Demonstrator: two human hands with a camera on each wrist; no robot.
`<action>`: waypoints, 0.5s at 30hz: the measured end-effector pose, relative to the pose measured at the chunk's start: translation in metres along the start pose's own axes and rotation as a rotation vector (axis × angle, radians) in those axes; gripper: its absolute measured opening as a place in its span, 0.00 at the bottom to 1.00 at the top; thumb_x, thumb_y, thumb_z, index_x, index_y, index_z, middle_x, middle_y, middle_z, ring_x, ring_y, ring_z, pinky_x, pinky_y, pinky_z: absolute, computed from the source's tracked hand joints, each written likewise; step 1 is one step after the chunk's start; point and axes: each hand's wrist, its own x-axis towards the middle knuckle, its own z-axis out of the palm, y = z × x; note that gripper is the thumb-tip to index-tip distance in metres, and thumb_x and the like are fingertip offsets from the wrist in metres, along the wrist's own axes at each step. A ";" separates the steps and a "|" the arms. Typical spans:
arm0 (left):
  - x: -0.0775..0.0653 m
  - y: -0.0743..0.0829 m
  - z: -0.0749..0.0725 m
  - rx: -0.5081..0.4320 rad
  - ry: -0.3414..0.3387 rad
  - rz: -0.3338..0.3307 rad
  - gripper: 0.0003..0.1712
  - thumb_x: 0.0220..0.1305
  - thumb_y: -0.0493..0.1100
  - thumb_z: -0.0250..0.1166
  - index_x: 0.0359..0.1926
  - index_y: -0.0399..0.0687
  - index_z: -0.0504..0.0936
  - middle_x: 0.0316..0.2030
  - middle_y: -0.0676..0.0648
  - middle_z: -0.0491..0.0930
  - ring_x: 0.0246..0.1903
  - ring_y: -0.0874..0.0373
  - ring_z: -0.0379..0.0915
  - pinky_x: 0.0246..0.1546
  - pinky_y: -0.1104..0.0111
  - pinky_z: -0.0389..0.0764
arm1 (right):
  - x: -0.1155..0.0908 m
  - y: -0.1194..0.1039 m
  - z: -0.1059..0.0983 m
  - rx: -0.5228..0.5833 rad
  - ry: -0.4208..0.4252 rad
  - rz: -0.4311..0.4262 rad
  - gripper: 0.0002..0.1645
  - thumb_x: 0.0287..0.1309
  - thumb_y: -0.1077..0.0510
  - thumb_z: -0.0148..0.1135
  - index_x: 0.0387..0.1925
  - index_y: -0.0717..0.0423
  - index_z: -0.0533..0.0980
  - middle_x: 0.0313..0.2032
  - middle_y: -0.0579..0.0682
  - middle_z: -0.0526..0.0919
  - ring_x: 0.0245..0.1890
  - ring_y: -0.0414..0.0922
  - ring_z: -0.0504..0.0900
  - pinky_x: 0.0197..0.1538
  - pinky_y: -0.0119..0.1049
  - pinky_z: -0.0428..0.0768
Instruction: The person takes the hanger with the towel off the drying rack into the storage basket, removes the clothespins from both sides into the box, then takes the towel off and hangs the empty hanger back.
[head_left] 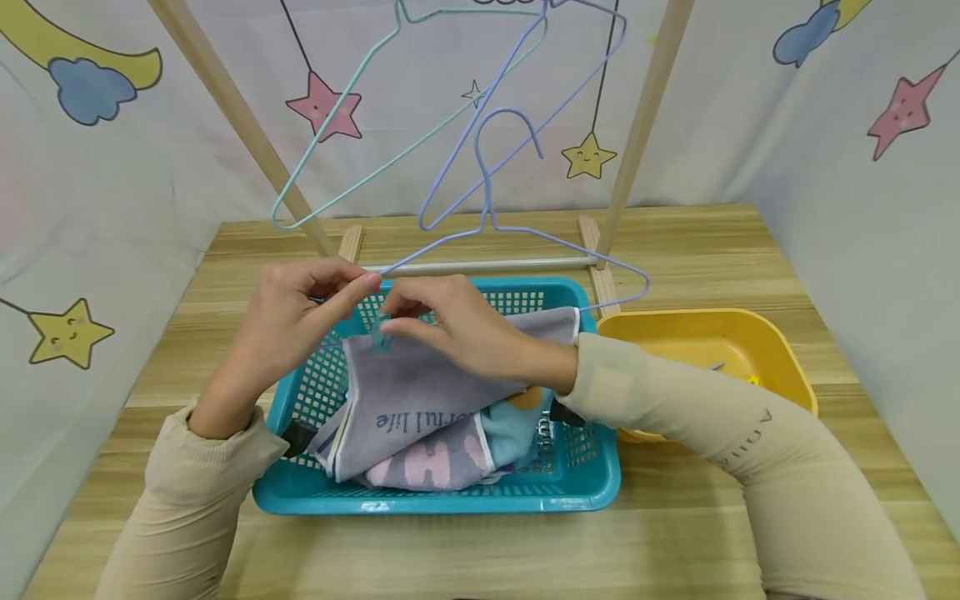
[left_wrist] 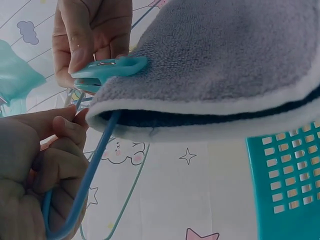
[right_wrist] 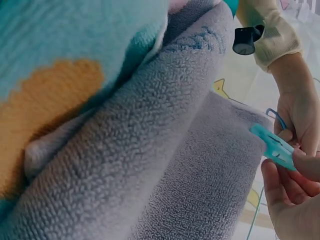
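Note:
A grey towel [head_left: 420,387] with white edging is folded over a lavender wire hanger [head_left: 532,232], and the hanger's left end comes out from the fold. My left hand [head_left: 288,321] holds the hanger by that end, its fingers curled about the wire in the left wrist view. Between thumb and fingers, my right hand [head_left: 468,329] pinches a teal clothespin [left_wrist: 107,69]. The clothespin's jaws overlap the towel's upper corner, close by the hanger wire. The towel's lower part hangs into a teal basket [head_left: 450,502].
More cloths, one with a pink pattern [head_left: 435,467] and one teal and orange [head_left: 513,425], lie in the basket. Two other hangers hang behind, one mint [head_left: 360,179], one lavender [head_left: 450,158], between wooden posts [head_left: 648,108]. A yellow bin [head_left: 795,375] stands right.

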 end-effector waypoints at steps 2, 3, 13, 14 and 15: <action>0.000 0.000 0.000 0.006 -0.001 0.002 0.04 0.66 0.37 0.68 0.37 0.47 0.90 0.18 0.55 0.76 0.18 0.62 0.68 0.18 0.73 0.62 | -0.001 -0.002 -0.002 0.007 0.026 -0.007 0.02 0.67 0.61 0.62 0.38 0.56 0.80 0.36 0.43 0.83 0.38 0.35 0.81 0.46 0.31 0.78; 0.000 0.000 0.000 0.008 -0.003 0.001 0.04 0.66 0.38 0.68 0.38 0.47 0.90 0.19 0.55 0.76 0.18 0.62 0.68 0.18 0.73 0.63 | -0.002 -0.003 -0.003 0.009 0.037 -0.007 0.02 0.67 0.60 0.63 0.38 0.55 0.80 0.36 0.43 0.84 0.38 0.35 0.81 0.46 0.31 0.78; -0.003 -0.001 0.000 0.010 0.004 0.001 0.04 0.66 0.37 0.68 0.37 0.46 0.89 0.18 0.53 0.75 0.17 0.62 0.68 0.18 0.73 0.63 | -0.019 -0.004 -0.023 -0.016 0.069 -0.078 0.12 0.57 0.63 0.73 0.42 0.63 0.80 0.36 0.50 0.85 0.36 0.38 0.83 0.44 0.32 0.81; -0.003 -0.001 -0.001 0.011 0.005 0.000 0.04 0.66 0.37 0.68 0.37 0.46 0.89 0.18 0.53 0.75 0.17 0.62 0.68 0.18 0.73 0.63 | -0.022 -0.003 -0.026 -0.011 0.068 -0.091 0.13 0.55 0.64 0.74 0.41 0.63 0.80 0.35 0.51 0.85 0.35 0.38 0.83 0.42 0.33 0.82; -0.003 -0.001 -0.001 0.012 0.005 0.000 0.04 0.66 0.38 0.68 0.37 0.46 0.89 0.18 0.53 0.75 0.17 0.62 0.68 0.18 0.73 0.63 | -0.026 -0.002 -0.030 -0.001 0.068 -0.098 0.13 0.53 0.65 0.74 0.40 0.63 0.80 0.34 0.51 0.85 0.33 0.38 0.83 0.41 0.35 0.83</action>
